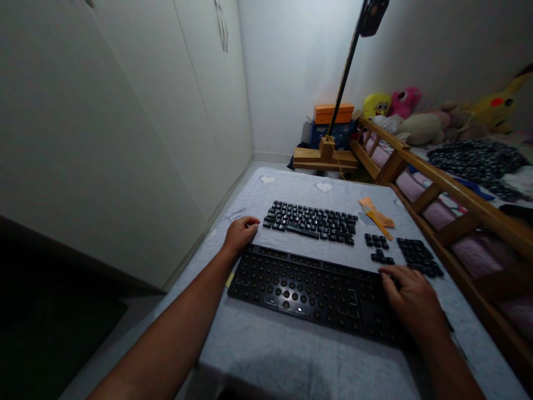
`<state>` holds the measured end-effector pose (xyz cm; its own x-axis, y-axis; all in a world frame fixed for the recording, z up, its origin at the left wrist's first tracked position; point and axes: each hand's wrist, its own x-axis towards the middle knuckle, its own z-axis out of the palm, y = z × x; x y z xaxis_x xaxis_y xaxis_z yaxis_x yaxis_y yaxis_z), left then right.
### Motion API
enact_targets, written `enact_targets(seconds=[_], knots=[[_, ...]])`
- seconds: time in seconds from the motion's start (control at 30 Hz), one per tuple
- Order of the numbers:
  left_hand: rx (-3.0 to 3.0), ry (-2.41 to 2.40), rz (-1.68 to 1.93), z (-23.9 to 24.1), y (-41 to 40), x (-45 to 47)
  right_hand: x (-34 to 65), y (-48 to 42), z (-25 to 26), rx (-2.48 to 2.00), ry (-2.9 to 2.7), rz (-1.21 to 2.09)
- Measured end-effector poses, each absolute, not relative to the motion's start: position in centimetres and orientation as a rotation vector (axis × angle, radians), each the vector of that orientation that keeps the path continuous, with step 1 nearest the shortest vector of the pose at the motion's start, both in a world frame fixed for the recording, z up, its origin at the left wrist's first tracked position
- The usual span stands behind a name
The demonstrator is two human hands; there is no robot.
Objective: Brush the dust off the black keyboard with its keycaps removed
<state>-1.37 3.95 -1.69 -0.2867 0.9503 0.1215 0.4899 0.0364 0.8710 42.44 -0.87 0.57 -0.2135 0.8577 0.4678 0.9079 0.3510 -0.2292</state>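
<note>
A black keyboard base (291, 283) with its keycaps off lies across the near part of the cloth-covered table, round key seats showing. My right hand (410, 291) rests over its right end, fingers curled at the far edge and thumb on top. Beyond the base, loose black keycaps (312, 219) are laid out in keyboard order. My left hand (240, 234) is at their left end, just past the base's upper left corner. Its thumb and fingertips come close together; anything pinched there is too small to make out.
Smaller keycap groups (377, 240) and a number-pad block (418, 256) lie at the right. A yellow-handled brush (378, 222) rests on an orange cloth (385, 219). A wooden bed rail (449, 191) borders the right, a white wardrobe (166, 111) the left. A stand (327, 155) stands behind.
</note>
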Motion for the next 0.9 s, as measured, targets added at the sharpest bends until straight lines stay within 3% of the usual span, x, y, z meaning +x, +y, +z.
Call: enact_targets(seconds=[0.9], knots=[[1.827, 1.768, 0.936, -1.7, 6.2, -1.9, 43.0, -1.3, 0.8, -1.545, -2.075, -0.172]])
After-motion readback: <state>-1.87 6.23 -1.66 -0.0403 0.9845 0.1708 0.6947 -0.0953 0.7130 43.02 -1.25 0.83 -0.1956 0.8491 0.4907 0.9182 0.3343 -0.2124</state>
